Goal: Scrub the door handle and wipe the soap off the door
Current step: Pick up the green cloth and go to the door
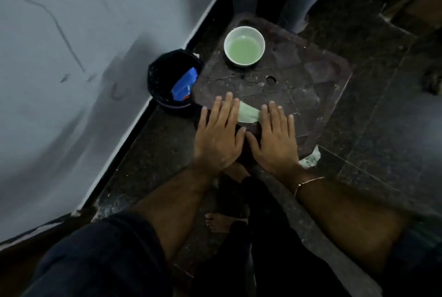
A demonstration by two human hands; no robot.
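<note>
I am holding my left hand (218, 131) and right hand (275, 137) flat, fingers straight and gripping nothing, over the green cloth (247, 113) on the near desk (311, 86); reaching carelessly risks tipping the far soap bowl (244, 45) (door handle unseen)

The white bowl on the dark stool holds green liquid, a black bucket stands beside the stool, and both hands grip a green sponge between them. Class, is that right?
One detail is wrong. In the head view the left hand and right hand lie flat with straight fingers, gripping nothing; the green sponge simply lies between them. The white bowl of green liquid, the stool and the black bucket are as stated.
</note>
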